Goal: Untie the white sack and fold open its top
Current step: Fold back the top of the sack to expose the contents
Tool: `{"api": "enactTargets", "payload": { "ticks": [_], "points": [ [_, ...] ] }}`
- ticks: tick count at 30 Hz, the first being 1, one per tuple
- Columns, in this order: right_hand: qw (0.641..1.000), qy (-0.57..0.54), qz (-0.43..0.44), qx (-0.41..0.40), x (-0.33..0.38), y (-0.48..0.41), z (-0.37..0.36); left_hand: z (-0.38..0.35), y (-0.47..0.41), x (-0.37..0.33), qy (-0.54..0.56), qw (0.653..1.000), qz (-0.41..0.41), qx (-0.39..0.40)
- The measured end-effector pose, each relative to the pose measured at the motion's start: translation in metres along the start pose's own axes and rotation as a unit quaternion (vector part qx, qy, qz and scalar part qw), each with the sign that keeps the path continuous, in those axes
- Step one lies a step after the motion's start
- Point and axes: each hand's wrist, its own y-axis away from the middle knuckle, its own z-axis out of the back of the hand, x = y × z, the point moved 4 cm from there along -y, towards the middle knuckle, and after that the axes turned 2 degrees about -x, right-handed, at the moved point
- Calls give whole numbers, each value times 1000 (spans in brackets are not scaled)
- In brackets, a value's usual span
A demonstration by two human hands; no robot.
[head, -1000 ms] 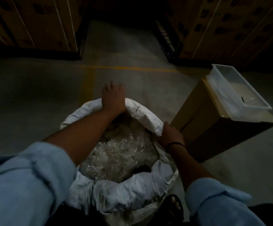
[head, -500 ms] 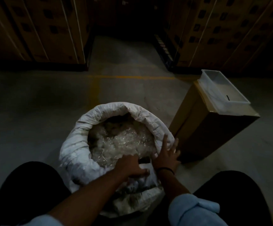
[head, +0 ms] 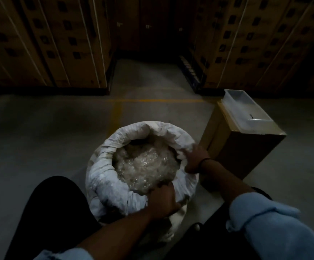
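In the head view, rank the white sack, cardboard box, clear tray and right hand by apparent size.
white sack
cardboard box
clear tray
right hand
The sack is nearer, so real sizes may differ.

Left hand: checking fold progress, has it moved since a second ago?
Yes: the left hand came from the far rim of the white sack to its near rim.

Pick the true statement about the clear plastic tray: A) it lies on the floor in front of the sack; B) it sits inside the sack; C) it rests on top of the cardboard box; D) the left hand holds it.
C: the clear tray sits on the top face of the cardboard box, which stands to the right of the white sack.
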Motion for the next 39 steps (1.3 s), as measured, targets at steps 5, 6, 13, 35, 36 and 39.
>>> {"api": "enactTargets", "payload": {
  "ticks": [5,6,13,35,36,39],
  "points": [
    [941,173,292,-13,43,37,-38,1,-3,-14,-43,987,-134,79],
    [936,176,305,-4,45,39,-51,6,-1,-14,-51,987,-128,82],
    [898,145,406,-92,67,34,-72,21,-11,10,-48,983,-125,122],
    [902,211,342,-159,68,41,-97,42,-20,17,20,972,-103,210],
    [898,201,341,-191,69,40,-96,45,-19,14,27,973,-111,202],
    [877,201,334,-280,71,38,-89,48,-18,11,27,975,-119,183]
  ]
}}
